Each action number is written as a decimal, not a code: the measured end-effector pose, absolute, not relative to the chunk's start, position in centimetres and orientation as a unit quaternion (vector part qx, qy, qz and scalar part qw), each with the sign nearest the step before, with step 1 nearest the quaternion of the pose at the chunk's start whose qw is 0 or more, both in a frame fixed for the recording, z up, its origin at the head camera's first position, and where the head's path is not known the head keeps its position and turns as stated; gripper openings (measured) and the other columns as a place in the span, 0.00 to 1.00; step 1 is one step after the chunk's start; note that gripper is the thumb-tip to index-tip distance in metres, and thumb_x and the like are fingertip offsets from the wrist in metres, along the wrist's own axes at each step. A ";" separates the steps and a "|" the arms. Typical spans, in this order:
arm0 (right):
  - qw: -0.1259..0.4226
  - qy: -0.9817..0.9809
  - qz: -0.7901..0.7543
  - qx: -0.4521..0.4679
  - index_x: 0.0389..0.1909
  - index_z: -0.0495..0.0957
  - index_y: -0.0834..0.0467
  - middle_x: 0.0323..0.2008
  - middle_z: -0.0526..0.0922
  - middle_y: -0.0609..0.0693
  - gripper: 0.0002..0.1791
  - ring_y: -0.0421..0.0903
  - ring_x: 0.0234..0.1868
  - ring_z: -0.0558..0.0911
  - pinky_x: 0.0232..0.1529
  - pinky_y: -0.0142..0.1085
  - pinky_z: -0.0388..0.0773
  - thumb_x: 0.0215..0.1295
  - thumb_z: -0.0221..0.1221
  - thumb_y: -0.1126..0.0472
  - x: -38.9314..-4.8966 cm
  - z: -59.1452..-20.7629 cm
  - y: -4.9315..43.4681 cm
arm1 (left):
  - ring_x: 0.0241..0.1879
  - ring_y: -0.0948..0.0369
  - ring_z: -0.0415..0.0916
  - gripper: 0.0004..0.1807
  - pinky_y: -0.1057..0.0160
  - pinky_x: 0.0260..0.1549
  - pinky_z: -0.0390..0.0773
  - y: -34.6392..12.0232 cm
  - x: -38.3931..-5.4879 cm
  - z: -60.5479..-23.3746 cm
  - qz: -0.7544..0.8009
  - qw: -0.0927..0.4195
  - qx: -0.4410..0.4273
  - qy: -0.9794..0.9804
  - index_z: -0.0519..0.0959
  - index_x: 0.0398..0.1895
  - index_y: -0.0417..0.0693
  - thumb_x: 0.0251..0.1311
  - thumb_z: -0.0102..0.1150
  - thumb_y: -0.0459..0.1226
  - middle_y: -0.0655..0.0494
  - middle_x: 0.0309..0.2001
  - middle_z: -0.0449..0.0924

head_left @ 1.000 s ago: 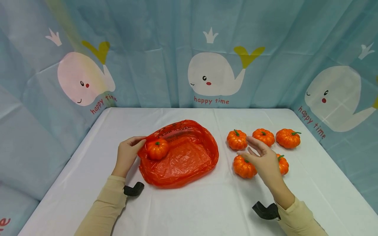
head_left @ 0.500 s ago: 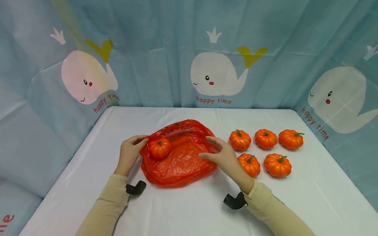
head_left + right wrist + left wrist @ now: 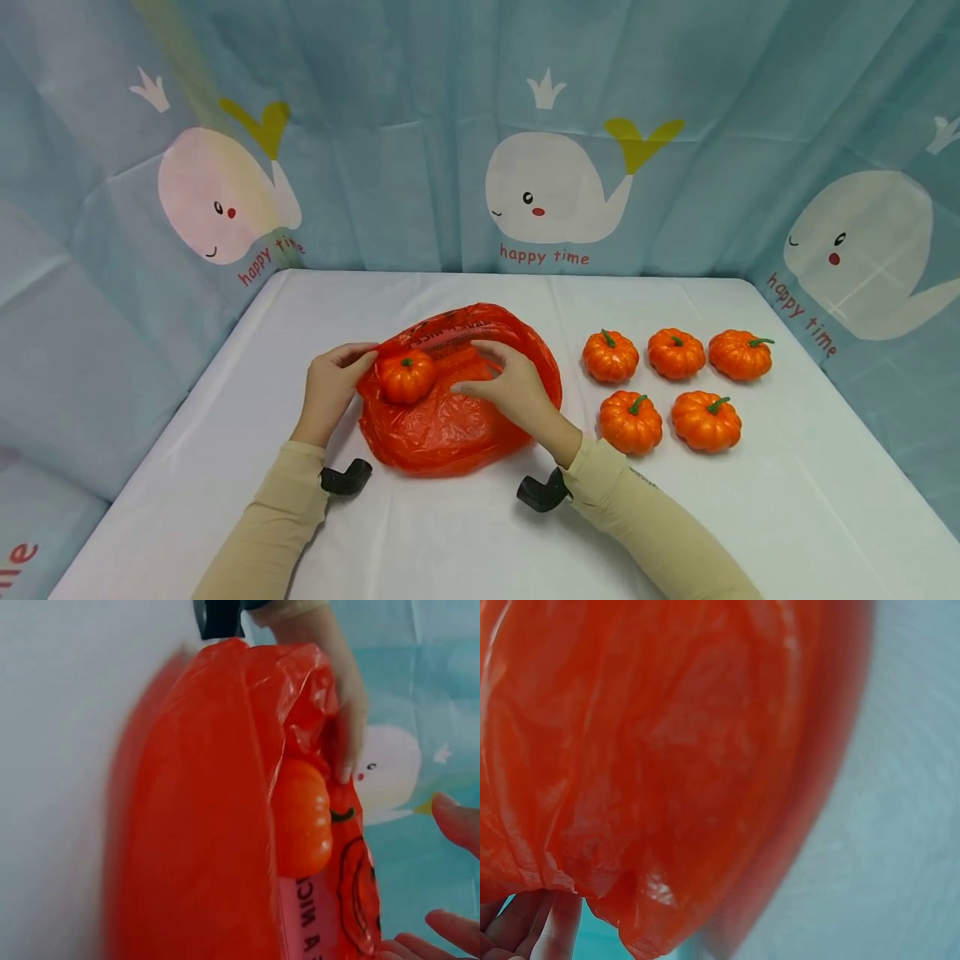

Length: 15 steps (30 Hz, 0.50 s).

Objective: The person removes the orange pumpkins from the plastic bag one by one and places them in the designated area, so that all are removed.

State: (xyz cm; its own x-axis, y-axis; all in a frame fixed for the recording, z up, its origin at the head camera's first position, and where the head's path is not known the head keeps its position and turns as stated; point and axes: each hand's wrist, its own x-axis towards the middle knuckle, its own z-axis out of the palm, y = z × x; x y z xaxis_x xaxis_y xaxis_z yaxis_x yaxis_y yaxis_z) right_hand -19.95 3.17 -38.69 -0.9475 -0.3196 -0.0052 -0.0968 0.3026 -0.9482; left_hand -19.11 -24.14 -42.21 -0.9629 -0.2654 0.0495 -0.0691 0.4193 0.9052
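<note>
A red plastic bag point(image 3: 450, 437) lies spread with its mouth facing up on the table. Inside its left part sits a small orange pumpkin point(image 3: 407, 377) with a green stem. My left hand point(image 3: 330, 387) pinches the bag's left rim; in the left wrist view its fingers point(image 3: 532, 926) show below the red plastic. Over the middle of the bag, my right hand point(image 3: 517, 392) holds nothing, thumb and fingers spread apart and pointing toward the pumpkin. The right wrist view shows its fingertips point(image 3: 456, 817) at the right edge, apart from the pumpkin.
To the right of the bag, several more pumpkins point(image 3: 630, 422) stand in two rows on the white tabletop point(image 3: 465, 542). A blue curtain point(image 3: 420, 167) with printed whales surrounds the table at the back and sides. Black wrist mounts point(image 3: 542, 492) sit at both cuffs.
My right hand has moved left from the pumpkins on the right to above the bag, carrying nothing. My left hand stays at the bag's rim. The head view has shifted slightly.
</note>
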 end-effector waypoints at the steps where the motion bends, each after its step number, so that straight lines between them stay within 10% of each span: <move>1: 0.097 0.804 -0.572 -0.132 0.66 0.73 0.53 0.67 0.75 0.52 0.39 0.56 0.70 0.71 0.66 0.52 0.73 0.51 0.76 0.54 -20.0 -38.7 2.8 | 0.55 0.55 0.76 0.21 0.82 0.41 0.75 -24.1 -19.1 -42.2 -0.529 0.094 0.100 -0.837 0.82 0.55 0.44 0.69 0.57 0.49 0.44 0.55 0.83; 15: 0.100 0.835 -0.523 -0.141 0.67 0.71 0.56 0.68 0.73 0.53 0.41 0.54 0.69 0.71 0.67 0.52 0.72 0.52 0.75 0.52 -21.1 -40.2 -1.6 | 0.56 0.55 0.77 0.21 0.83 0.41 0.75 -24.1 -19.1 -42.3 -0.529 0.097 0.099 -0.837 0.83 0.55 0.44 0.69 0.57 0.49 0.44 0.55 0.83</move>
State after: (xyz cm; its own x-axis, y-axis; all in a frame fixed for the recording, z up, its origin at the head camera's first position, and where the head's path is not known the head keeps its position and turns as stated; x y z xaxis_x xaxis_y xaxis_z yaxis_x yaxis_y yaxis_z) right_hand -21.07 -1.55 -40.19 -0.9399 -0.3409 -0.0200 -0.1309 0.4137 -0.9010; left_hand -19.13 -24.09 -42.34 -0.9616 -0.2680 0.0586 -0.0622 0.4209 0.9050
